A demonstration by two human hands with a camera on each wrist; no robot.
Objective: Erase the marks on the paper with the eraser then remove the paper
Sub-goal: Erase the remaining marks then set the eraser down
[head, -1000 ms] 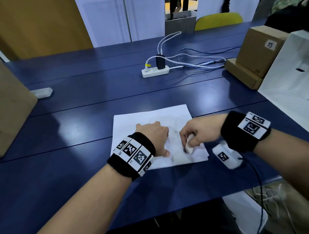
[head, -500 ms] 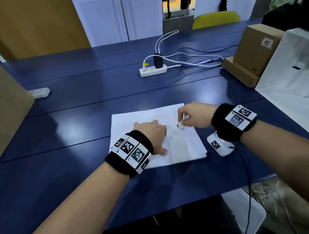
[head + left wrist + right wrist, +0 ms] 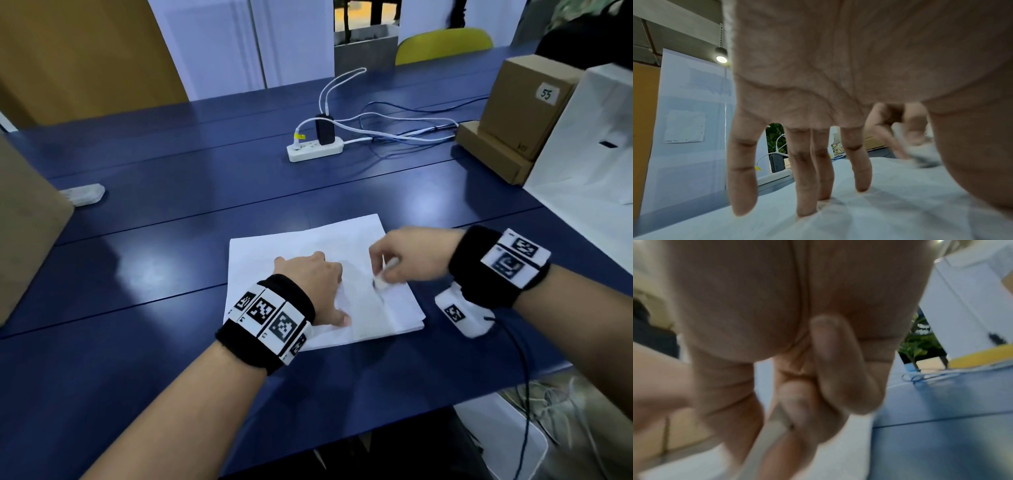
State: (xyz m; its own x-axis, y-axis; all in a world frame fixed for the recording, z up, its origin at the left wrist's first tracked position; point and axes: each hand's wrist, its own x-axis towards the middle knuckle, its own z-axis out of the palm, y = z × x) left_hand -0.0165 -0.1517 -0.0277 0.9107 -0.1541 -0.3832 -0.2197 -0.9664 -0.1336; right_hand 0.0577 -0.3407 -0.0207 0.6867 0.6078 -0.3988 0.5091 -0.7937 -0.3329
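Observation:
White paper (image 3: 294, 246) lies on the blue table (image 3: 171, 212) in the head view. My left hand (image 3: 313, 277) presses it flat with straight, spread fingers (image 3: 742, 186), the paper (image 3: 879, 211) under them. My right hand (image 3: 404, 260) pinches a small white eraser (image 3: 382, 279) with a dark smudged end against the sheet's right half. Through the left wrist view the eraser (image 3: 925, 155) shows blurred beyond my thumb. In the right wrist view the curled fingers (image 3: 834, 363) hide most of the eraser. Marks on the sheet are too faint to make out.
A white power strip (image 3: 315, 149) with a black charger and trailing cables lies at the back. Cardboard boxes (image 3: 520, 113) and a white bag (image 3: 589, 164) stand at the right. A brown box (image 3: 24, 219) is at the left, a small white object (image 3: 84, 193) beside it.
My right hand has rubbed the eraser back and forth: from the sheet's near right part to its far edge, then back toward the middle. The left hand stayed pressed on the paper.

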